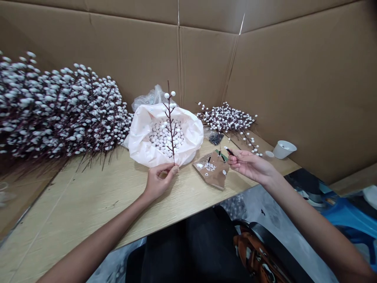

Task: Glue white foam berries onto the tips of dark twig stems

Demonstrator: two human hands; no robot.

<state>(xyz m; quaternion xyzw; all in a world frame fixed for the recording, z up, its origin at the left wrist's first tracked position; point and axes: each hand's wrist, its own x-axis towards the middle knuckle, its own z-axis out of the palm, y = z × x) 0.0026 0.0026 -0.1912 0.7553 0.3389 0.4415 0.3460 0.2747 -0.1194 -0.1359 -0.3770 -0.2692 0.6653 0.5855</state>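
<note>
My left hand pinches the lower end of a dark red branch, which stands upright in front of the bag. White berries sit near the branch's top; its lower twigs look bare. Behind it, a white plastic bag lies open, filled with loose white berries. In my right hand is a thin black stick with a white tip, held between the fingertips. Just left of that hand lies a cardboard piece bearing white smears and several small black sticks.
A large heap of white-berried branches fills the left back, and a smaller pile lies back right. A white cup stands near the table's right end. Cardboard walls enclose the table. A blue object is at the right.
</note>
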